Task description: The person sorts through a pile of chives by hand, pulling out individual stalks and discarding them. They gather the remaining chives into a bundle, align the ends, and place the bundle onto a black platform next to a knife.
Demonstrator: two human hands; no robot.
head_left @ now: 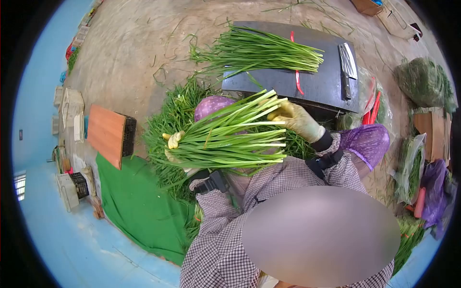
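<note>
My left hand (174,140), in a pale work glove, is wrapped round a thick bunch of garlic chives (225,137) at its leafy side. The long green leaves hide most of that hand. The pale cut ends of the bunch point right. At those ends is my right hand (298,121), also gloved, its fingers closed on the upper stalks. Beyond the bunch, another pile of chives (269,50) lies on a dark board (269,86). A red strip (297,81) passes under that pile. A cleaver-like knife (347,67) rests at the board's right side.
A heap of loose chives (163,120) surrounds my legs. Left are a green cloth (139,206) and a reddish-brown panel (106,134) against a black crate. Red strips (374,108) and bagged greens (422,81) lie right. Leaf scraps litter the floor (134,53).
</note>
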